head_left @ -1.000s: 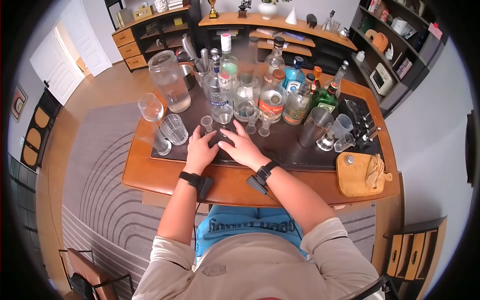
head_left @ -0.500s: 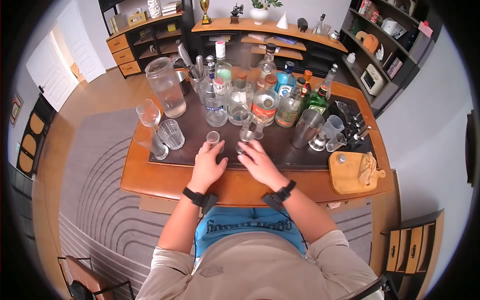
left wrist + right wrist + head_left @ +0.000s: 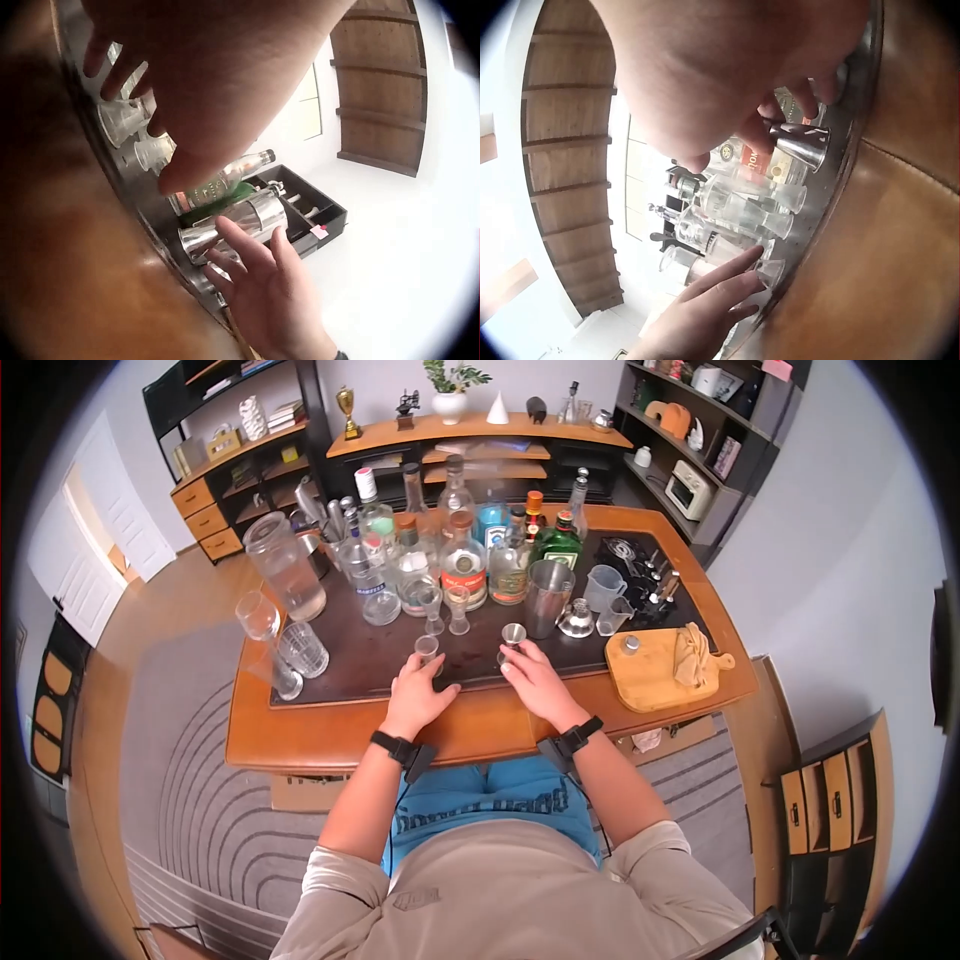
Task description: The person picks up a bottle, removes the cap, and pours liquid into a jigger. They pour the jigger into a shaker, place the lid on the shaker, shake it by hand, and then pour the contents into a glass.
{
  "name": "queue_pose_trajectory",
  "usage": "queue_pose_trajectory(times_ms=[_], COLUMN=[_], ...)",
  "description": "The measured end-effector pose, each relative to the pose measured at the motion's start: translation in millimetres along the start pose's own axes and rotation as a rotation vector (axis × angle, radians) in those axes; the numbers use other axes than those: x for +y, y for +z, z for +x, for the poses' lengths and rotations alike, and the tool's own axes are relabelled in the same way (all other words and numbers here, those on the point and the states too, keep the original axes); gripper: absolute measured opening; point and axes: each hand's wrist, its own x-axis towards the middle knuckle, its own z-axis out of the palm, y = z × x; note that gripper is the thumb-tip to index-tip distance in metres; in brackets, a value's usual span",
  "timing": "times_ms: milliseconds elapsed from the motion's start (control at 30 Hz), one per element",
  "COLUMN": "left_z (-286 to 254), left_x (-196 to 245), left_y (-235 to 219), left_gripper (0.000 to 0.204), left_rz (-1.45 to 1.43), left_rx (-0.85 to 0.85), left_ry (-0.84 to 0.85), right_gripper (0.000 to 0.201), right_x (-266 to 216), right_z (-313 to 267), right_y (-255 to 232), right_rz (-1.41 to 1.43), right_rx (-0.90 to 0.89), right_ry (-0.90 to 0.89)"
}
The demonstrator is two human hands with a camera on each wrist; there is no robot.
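My left hand [image 3: 416,698] is low over the table, its fingertips at a small clear jigger [image 3: 427,647]; the thumb stands apart from the glass. To its right, my right hand [image 3: 543,686] has extended fingers at the waist of a metal jigger [image 3: 514,633]. In the right wrist view that metal jigger [image 3: 802,144] stands upright against the fingers, thumb held away. The left wrist view shows the clear jigger [image 3: 120,121] close by the left fingers. Two more clear jiggers stand behind, one of them a stemmed measuring glass [image 3: 458,610].
Several liquor bottles [image 3: 463,572] line the back of the dark mat. A metal shaker tin [image 3: 549,598] and plastic cups stand right, beside a wooden board [image 3: 650,678] with a cloth [image 3: 692,654]. Left are a water jug [image 3: 287,570] and a cut-glass tumbler [image 3: 303,650].
The hands have drawn back toward the front edge and spread apart. The metal jigger has moved right and the clear jigger forward with them, away from the bottles. The head view has turned right.
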Motion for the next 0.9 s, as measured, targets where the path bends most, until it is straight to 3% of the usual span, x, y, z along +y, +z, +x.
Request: queue_pose_trajectory(times_ms=[100, 467, 533, 800, 867, 900], left_z=[0, -7, -14, -49, -52, -52], left_x=[-3, 5, -1, -18, -25, -30], left_y=[5, 2, -2, -53, -65, -69], left_gripper=[0.068, 0.066, 0.065, 0.063, 0.06, 0.057], left_rz=[0.019, 0.041, 0.064, 0.005, -0.083, -0.06], left_rx=[0.021, -0.077, -0.057, -0.108, -0.058, 0.012], left_ry=[0.028, 0.047, 0.118, 0.085, 0.018, 0.067], right_gripper=[0.048, 0.046, 0.045, 0.023, 0.018, 0.014], right_x=[15, 4, 4, 2, 11, 14], right_z=[2, 3, -5, -66, -78, -80], right_y=[14, 10, 6, -24, -26, -25], right_rz=[-0.094, -0.047, 0.017, 0.09, 0.141, 0.182], right_rx=[0.024, -0.033, -0.026, 0.203, 0.219, 0.232], right_ry=[-0.043, -0.055, -0.067, -0.046, -0.007, 0.038])
